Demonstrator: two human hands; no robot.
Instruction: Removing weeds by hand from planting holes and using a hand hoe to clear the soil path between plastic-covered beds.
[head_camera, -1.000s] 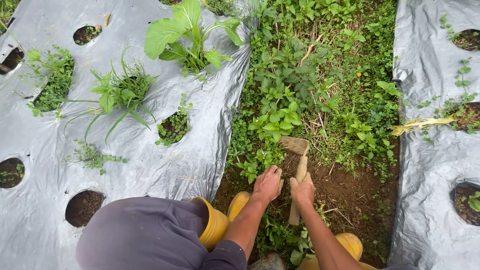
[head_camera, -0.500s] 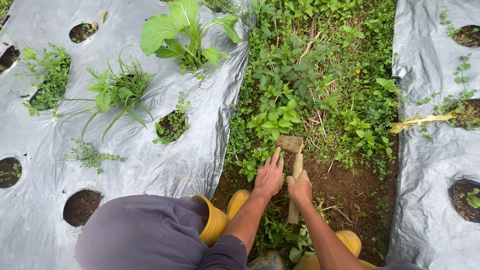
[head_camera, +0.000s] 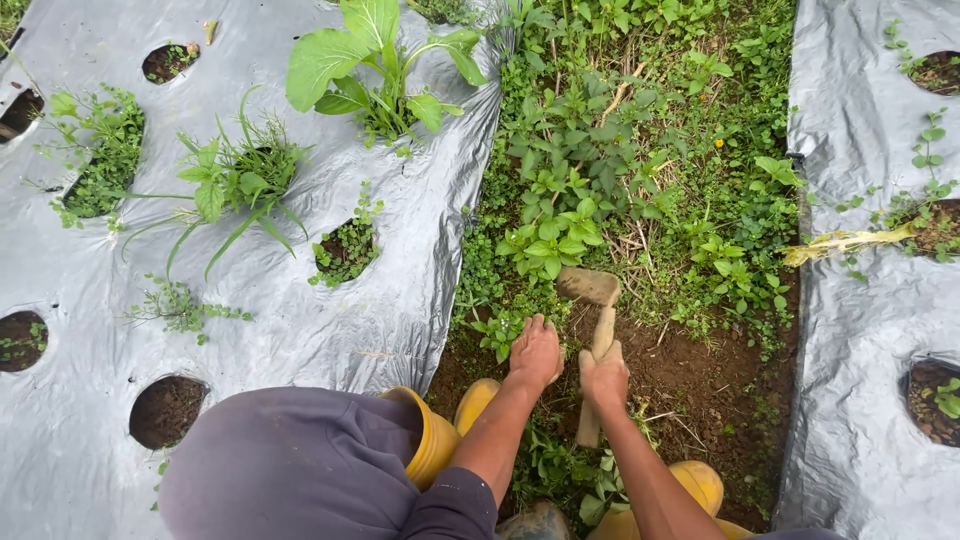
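Note:
My right hand (head_camera: 603, 378) grips the wooden handle of a short hoe (head_camera: 590, 420). The hoe's muddy blade (head_camera: 588, 286) rests on the soil at the edge of the weeds (head_camera: 545, 240). My left hand (head_camera: 535, 352) is just left of the handle. Its fingers are curled down into small weeds (head_camera: 497, 330) at the soil line. The two hands are almost touching. Below them lies bare brown soil (head_camera: 690, 385).
Silver plastic mulch (head_camera: 330, 330) with round planting holes covers the bed on the left, and another sheet (head_camera: 860, 330) covers the bed on the right. A large-leafed plant (head_camera: 370, 60) grows from one hole. My yellow boots (head_camera: 432, 440) and grey trouser knee (head_camera: 290, 465) are at the bottom.
My left hand has slid forward along the ground into the weeds beside the hoe. The right hand and hoe have barely shifted.

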